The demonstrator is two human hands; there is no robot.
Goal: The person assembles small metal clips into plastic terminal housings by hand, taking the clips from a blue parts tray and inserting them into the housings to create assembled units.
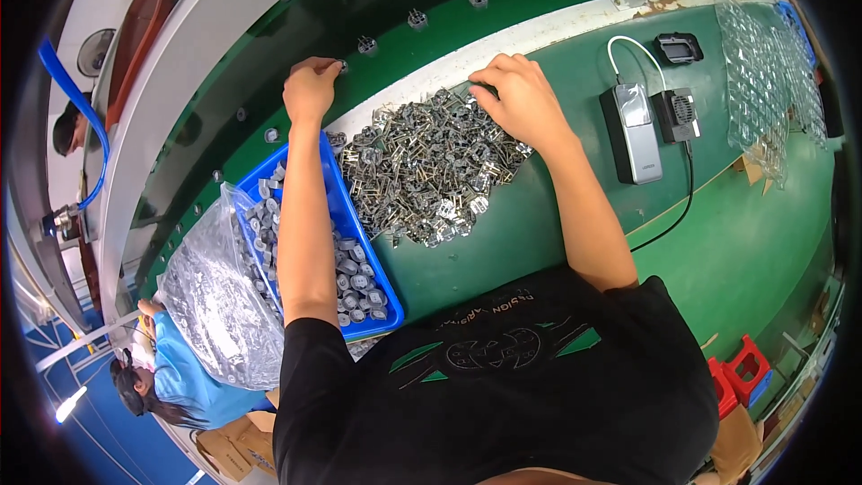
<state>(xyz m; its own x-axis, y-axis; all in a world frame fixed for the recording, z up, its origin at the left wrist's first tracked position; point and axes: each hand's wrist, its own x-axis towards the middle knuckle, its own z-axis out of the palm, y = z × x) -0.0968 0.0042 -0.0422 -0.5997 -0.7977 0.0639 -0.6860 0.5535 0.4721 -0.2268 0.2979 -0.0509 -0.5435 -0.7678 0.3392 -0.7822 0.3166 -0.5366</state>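
Note:
My left hand (310, 90) reaches over the green belt (386, 0). Its fingers are pinched on a small metal part (343, 66) at the belt's near side, mostly covered by the fingertips. At the far edge of a heap of small metal pronged parts (431, 166), my right hand (521, 101) has thumb and forefinger close together; what lies between them is too small to make out. Beneath my left forearm stands a blue tray (388, 301) of grey plastic caps (357, 280).
Several metal parts (417, 19) stand spaced along the belt; grey caps (271, 135) sit further left. A clear plastic bag (215, 278) hangs by the tray. Right of the heap lie a power bank (632, 135), a cabled black device (675, 115) and bubble wrap (763, 72).

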